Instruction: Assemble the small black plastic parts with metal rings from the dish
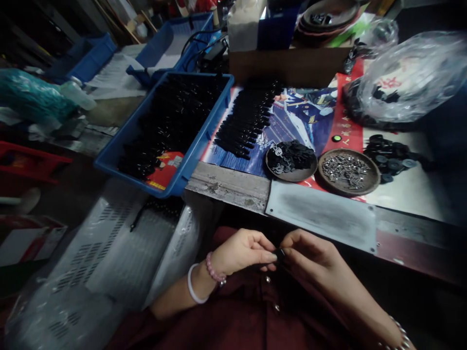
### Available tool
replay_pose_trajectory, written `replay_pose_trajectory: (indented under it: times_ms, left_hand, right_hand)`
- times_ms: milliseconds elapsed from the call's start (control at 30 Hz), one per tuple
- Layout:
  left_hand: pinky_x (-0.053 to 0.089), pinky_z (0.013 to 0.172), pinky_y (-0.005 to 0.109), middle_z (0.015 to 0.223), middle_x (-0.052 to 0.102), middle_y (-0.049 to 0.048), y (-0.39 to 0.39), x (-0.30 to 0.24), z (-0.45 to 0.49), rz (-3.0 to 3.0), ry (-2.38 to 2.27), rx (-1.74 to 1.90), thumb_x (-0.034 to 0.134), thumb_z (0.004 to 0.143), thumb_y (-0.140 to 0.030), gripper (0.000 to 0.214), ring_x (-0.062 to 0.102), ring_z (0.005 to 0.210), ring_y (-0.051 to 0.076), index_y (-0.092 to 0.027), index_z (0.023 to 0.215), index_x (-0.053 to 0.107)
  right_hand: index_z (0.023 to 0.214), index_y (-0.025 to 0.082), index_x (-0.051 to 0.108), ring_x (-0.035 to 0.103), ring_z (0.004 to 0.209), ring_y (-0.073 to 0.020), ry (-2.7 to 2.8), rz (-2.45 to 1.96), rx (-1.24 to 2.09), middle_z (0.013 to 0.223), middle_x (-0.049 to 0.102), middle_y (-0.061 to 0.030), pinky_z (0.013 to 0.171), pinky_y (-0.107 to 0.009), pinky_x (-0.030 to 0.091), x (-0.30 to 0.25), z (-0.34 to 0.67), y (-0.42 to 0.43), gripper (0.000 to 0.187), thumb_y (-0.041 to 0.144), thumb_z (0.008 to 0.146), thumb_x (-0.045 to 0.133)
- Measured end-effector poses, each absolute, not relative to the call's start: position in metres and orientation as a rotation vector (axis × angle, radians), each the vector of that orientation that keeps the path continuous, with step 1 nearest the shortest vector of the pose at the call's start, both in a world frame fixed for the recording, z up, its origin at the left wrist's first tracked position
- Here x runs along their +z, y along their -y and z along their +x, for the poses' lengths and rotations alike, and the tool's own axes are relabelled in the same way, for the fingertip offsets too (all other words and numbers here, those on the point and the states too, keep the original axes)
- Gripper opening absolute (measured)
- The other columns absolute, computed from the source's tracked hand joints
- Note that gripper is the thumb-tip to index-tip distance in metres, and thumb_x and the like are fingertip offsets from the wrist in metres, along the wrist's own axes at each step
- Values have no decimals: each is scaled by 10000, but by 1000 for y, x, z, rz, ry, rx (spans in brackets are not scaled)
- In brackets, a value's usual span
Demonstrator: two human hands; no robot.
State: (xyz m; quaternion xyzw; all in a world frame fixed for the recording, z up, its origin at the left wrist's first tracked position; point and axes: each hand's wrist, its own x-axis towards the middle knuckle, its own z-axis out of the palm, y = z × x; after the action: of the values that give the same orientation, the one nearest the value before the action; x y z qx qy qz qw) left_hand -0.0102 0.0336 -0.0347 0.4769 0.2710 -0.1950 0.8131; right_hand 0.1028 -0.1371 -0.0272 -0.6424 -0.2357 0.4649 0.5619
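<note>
Both my hands meet over my lap, below the table edge. My left hand (242,253) and my right hand (310,253) pinch a small black part (280,254) between their fingertips. The left wrist carries a white bangle and a pink bead bracelet. On the table above lie a row of finished black pieces (248,121), a round dish of black parts and small metal bits (291,159), and a round dish of small metal screws (348,171). A grey metal plate (323,214) lies at the table's front edge.
A blue bin (204,136) full of black pieces hangs over the table's left end. Loose black rings (388,155) and a clear plastic bag (412,78) sit at the right. A cardboard box (292,63) stands behind. A plastic-wrapped white metal case (120,248) is to my left.
</note>
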Motion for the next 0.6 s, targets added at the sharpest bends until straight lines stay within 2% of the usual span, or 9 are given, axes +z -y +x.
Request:
replay_pose_trajectory:
  times_ms: [167,300,433,600]
  left_hand:
    - [458,501,172,638,698,14,-29,-38,-11,1046,-550,-426,808,696,-487,414,641,514,93,-135,828,634]
    - [461,450,166,622,691,3,-24,-35,-10,948,-502,-437,802,667,-564,497,629,456,98,-154,856,594]
    - [557,504,215,706,738,68,-23,-34,-10,677,-467,-474,857,637,-484,481,699,521,155,-134,849,605]
    - [590,523,235,711,754,107,-21,-32,-11,517,-511,-431,886,609,-380,439,725,557,189,-110,838,626]
  right_hand:
    - [935,203,647,574,741,-164,595,-1570,1101,825,672,-27,669,-253,461,-21,103,140,180,380,930,618]
    - [980,200,689,626,750,-190,380,-1376,1219,843,705,-57,681,-286,495,-22,100,140,205,379,882,694]
    - [943,205,729,613,662,-157,205,-1105,1249,805,655,-35,640,-298,502,-38,92,140,161,346,864,727]
    - [952,225,740,592,654,-147,162,-1033,1187,823,623,-26,614,-303,506,-48,82,138,140,322,852,744]
